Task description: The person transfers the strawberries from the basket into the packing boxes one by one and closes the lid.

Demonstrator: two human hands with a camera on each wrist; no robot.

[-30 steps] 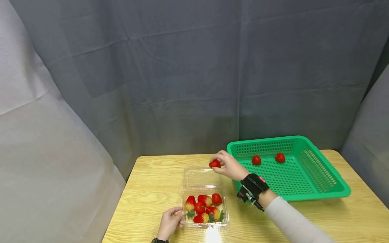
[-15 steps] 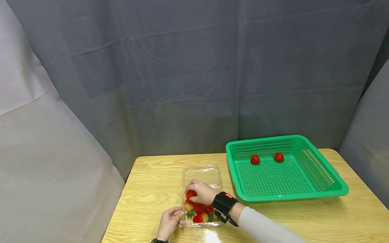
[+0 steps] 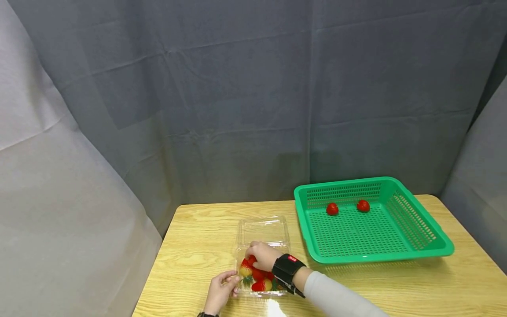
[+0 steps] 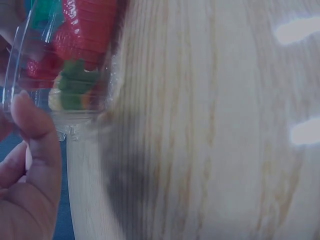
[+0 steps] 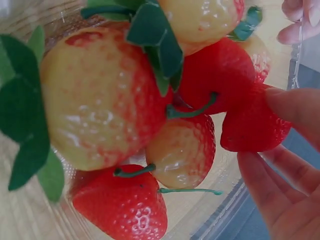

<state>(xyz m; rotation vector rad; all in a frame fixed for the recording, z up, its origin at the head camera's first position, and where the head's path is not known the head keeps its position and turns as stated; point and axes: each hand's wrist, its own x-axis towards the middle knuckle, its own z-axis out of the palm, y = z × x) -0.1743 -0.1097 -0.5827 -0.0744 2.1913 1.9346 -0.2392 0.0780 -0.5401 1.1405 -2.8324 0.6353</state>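
Observation:
A clear plastic box [image 3: 263, 224] with its lid folded back holds several red and yellow strawberries [image 3: 259, 286]. My right hand [image 3: 266, 256] reaches into the box's far left part. In the right wrist view, thumb and fingers of that hand [image 5: 287, 160] pinch a small red strawberry [image 5: 255, 122] beside the others. My left hand [image 3: 220, 290] grips the box's left edge near the front corner; in the left wrist view, its thumb [image 4: 35, 120] presses on the box wall [image 4: 75, 116].
A green basket [image 3: 380, 259] stands on the table's right side, with two red strawberries [image 3: 332, 209] [image 3: 363, 205] near its back wall. Grey cloth [image 3: 245, 110] hangs behind the wooden table [image 3: 198, 237].
My right hand has moved from beyond the lid's far right corner down left into the box, carrying the red strawberry. My left hand has stayed at the box's edge.

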